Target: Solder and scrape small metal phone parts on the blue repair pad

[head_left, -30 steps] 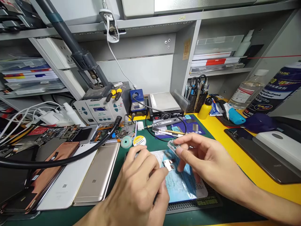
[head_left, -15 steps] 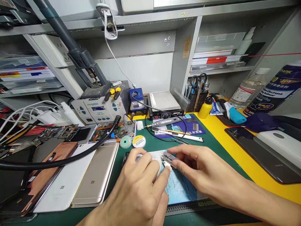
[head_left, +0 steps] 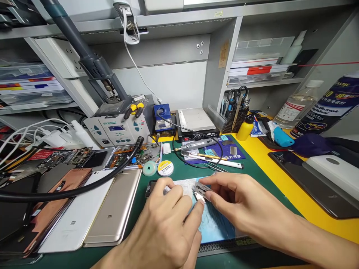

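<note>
My right hand (head_left: 241, 201) pinches a thin steel razor blade (head_left: 202, 188) between thumb and fingers, tilted over the work. Just under the blade's edge lies a small white piece (head_left: 199, 196) with a dark rim; its kind is unclear. My left hand (head_left: 174, 220) is closed, fingers curled, with one fingertip pressing on this piece; its other fingertips are hidden. Beneath both hands is a light blue, scuffed work plate (head_left: 215, 228). Beside the left knuckles a small black object (head_left: 150, 188) shows, partly covered.
Several phones, a white phone back (head_left: 75, 220) among them, lie left under a black hose (head_left: 112, 175). Behind the hands are a round tin (head_left: 165, 168), a rotary pen (head_left: 199, 144) and a white-handled brush (head_left: 218, 160). A dark phone (head_left: 308, 183) lies right.
Both hands stay almost in place. The razor blade has shifted and tilted slightly over the white piece, and the head view has moved a little.
</note>
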`<action>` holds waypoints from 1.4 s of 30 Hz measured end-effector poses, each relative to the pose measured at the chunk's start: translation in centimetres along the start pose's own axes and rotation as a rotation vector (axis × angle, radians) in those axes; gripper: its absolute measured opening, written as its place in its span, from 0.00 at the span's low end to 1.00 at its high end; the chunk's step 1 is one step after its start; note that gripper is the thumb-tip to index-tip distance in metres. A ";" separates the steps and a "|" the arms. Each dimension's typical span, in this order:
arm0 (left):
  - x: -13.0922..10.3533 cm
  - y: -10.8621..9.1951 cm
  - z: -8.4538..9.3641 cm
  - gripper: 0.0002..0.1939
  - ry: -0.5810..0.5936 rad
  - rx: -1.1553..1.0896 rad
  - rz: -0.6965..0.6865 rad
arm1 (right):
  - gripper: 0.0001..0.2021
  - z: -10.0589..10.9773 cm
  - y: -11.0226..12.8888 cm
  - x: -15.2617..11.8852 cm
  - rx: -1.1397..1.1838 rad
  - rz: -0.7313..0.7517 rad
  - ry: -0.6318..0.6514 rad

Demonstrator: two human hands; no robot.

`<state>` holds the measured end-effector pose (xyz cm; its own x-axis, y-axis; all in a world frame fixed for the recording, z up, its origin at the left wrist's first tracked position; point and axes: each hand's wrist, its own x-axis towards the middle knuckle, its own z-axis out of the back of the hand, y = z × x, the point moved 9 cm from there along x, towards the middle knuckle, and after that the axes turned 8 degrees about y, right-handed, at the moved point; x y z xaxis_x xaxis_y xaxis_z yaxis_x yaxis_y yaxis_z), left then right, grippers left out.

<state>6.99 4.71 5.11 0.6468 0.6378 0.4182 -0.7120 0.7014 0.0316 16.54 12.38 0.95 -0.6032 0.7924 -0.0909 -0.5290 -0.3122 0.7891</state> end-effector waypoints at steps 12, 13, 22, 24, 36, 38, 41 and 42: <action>-0.3 0.0 -0.2 0.07 0.006 0.013 -0.005 | 0.12 0.6 -0.1 0.2 -0.003 -0.088 -0.019; -0.4 -0.1 -0.2 0.07 0.005 0.013 -0.009 | 0.12 0.7 -0.1 0.2 0.001 -0.090 -0.021; -0.1 0.1 -0.2 0.06 -0.016 -0.008 -0.019 | 0.13 0.4 -0.2 0.1 0.041 -0.083 -0.001; -0.1 0.2 -0.2 0.06 -0.021 0.001 -0.011 | 0.12 0.4 -0.2 0.1 0.045 -0.084 0.001; -0.1 0.1 -0.1 0.09 -0.003 0.004 -0.006 | 0.16 0.3 -0.1 0.1 0.179 -0.125 0.056; 0.0 0.2 -0.2 0.09 -0.001 0.006 -0.008 | 0.16 0.3 0.0 0.1 0.173 -0.127 0.061; 0.0 0.2 -0.2 0.07 -0.004 0.000 -0.010 | 0.15 0.3 0.1 0.1 0.133 -0.106 0.061; 0.0 0.2 -0.2 0.07 -0.007 -0.004 -0.013 | 0.15 0.3 0.0 0.0 0.120 -0.098 0.063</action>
<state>6.87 4.93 4.95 0.6544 0.6261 0.4240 -0.7023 0.7111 0.0338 16.68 12.57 1.15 -0.5903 0.7804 -0.2063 -0.5145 -0.1669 0.8411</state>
